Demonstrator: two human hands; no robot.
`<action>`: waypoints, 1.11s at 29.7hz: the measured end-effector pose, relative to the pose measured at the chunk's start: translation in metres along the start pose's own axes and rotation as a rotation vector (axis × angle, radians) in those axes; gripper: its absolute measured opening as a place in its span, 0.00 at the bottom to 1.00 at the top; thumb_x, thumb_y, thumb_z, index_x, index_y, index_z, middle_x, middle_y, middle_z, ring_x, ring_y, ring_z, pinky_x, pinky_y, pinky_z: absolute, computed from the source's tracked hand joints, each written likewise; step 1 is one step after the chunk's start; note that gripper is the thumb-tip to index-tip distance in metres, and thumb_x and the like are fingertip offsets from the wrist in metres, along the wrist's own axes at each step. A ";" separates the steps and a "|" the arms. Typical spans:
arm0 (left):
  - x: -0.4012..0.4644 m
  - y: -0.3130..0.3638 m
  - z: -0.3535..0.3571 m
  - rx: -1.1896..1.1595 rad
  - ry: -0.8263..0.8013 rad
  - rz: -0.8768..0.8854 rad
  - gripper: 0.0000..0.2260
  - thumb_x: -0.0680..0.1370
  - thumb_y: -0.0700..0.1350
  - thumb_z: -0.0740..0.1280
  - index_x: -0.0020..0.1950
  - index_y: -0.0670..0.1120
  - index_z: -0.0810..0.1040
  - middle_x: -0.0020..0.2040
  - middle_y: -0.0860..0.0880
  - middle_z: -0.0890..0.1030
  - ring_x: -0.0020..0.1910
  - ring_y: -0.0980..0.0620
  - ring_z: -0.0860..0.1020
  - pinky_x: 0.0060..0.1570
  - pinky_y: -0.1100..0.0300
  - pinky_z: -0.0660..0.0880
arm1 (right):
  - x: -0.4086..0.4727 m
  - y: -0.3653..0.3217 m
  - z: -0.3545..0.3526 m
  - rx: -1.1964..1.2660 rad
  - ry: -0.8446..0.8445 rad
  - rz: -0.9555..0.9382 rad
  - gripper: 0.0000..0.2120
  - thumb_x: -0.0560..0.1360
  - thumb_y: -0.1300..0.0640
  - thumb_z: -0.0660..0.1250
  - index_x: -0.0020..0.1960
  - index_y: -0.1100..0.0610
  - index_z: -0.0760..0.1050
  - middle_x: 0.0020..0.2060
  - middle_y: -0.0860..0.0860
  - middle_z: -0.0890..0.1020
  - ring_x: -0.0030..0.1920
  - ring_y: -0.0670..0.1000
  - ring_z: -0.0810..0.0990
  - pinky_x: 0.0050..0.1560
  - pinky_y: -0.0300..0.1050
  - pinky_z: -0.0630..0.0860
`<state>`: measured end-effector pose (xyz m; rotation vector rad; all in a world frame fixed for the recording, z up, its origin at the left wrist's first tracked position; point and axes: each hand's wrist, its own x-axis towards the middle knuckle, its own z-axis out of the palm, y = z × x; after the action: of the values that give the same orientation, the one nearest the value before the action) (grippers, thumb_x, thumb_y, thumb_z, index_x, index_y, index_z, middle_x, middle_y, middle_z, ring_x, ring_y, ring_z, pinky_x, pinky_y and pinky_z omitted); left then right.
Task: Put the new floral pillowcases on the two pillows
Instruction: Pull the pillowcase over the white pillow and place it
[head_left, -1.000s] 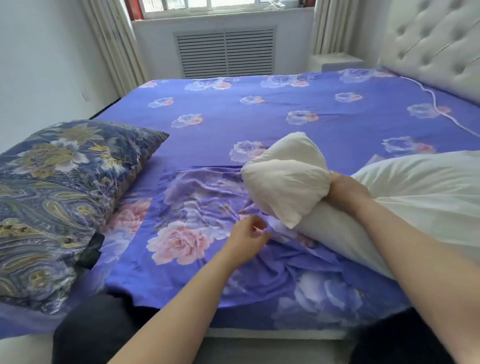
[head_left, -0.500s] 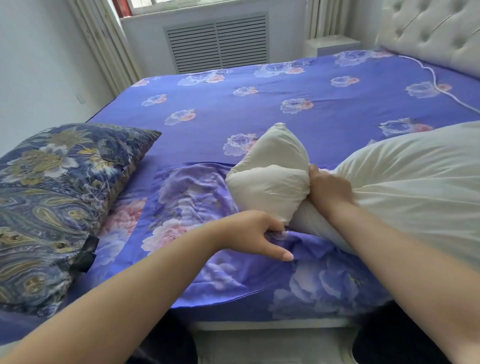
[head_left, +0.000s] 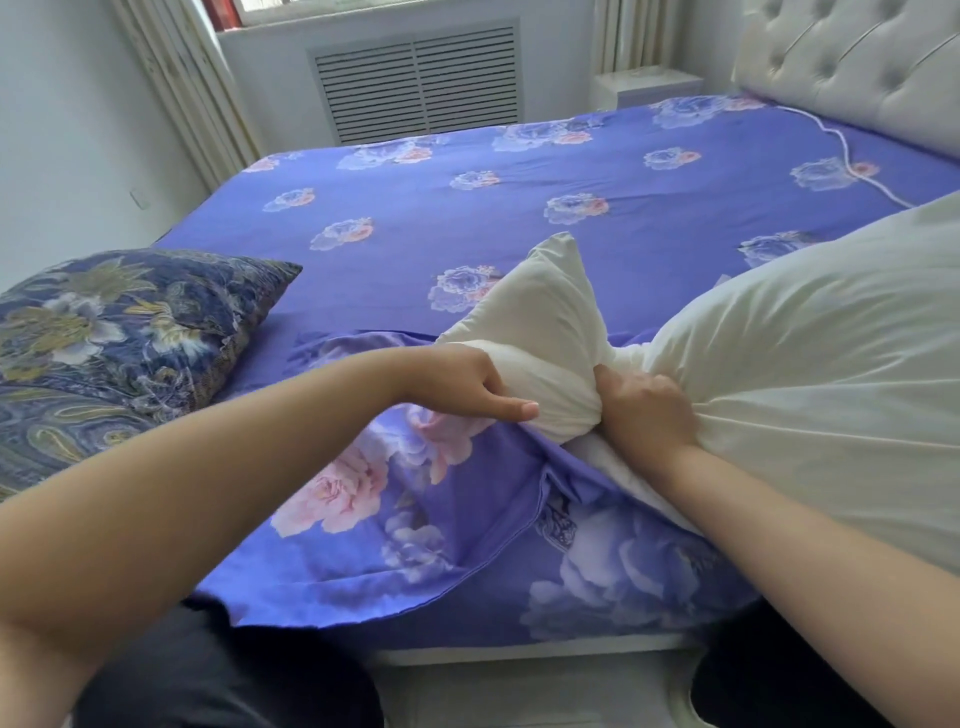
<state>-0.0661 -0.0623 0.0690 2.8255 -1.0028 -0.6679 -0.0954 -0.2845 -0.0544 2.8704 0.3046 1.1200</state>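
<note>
Head view: the right hand (head_left: 641, 410) grips the white pillow (head_left: 810, 364) at its squeezed neck; the left hand (head_left: 462, 387) holds the floral pillowcase (head_left: 415, 499) just left of it.

Bed (head_left: 519, 218) had a dark flowery pillow (head_left: 114, 338) left, purple pillowcase (head_left: 415, 519) near, white pillow (head_left: 805, 364) right.

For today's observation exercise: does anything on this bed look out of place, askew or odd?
Yes. The white pillow is squeezed at one end by the right hand, so a corner bulges out. The purple floral pillowcase lies rumpled at the bed's near edge, and a white cord trails across the sheet near the headboard.
</note>
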 end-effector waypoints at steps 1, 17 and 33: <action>0.000 -0.005 -0.005 -0.006 -0.003 -0.021 0.28 0.74 0.68 0.57 0.29 0.45 0.72 0.25 0.51 0.74 0.29 0.54 0.71 0.37 0.60 0.70 | 0.000 0.001 0.001 0.001 0.001 -0.005 0.07 0.65 0.61 0.56 0.36 0.58 0.73 0.21 0.54 0.73 0.19 0.56 0.73 0.23 0.41 0.66; -0.015 -0.111 0.001 0.734 0.172 0.120 0.40 0.68 0.75 0.33 0.42 0.56 0.79 0.57 0.58 0.76 0.57 0.53 0.72 0.59 0.52 0.60 | -0.008 0.000 -0.014 0.240 -0.090 0.015 0.09 0.65 0.51 0.58 0.37 0.57 0.69 0.22 0.52 0.74 0.22 0.58 0.75 0.28 0.42 0.60; 0.071 -0.017 -0.068 -0.283 0.734 -0.199 0.08 0.77 0.38 0.54 0.52 0.41 0.69 0.51 0.36 0.77 0.50 0.40 0.75 0.51 0.51 0.68 | -0.004 -0.040 -0.036 0.054 -0.283 -0.418 0.13 0.55 0.62 0.60 0.39 0.54 0.76 0.23 0.49 0.74 0.23 0.52 0.75 0.28 0.41 0.68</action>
<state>0.0216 -0.0980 0.0998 2.5784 -0.4581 0.2184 -0.1293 -0.2474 -0.0353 2.7663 0.8738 0.6344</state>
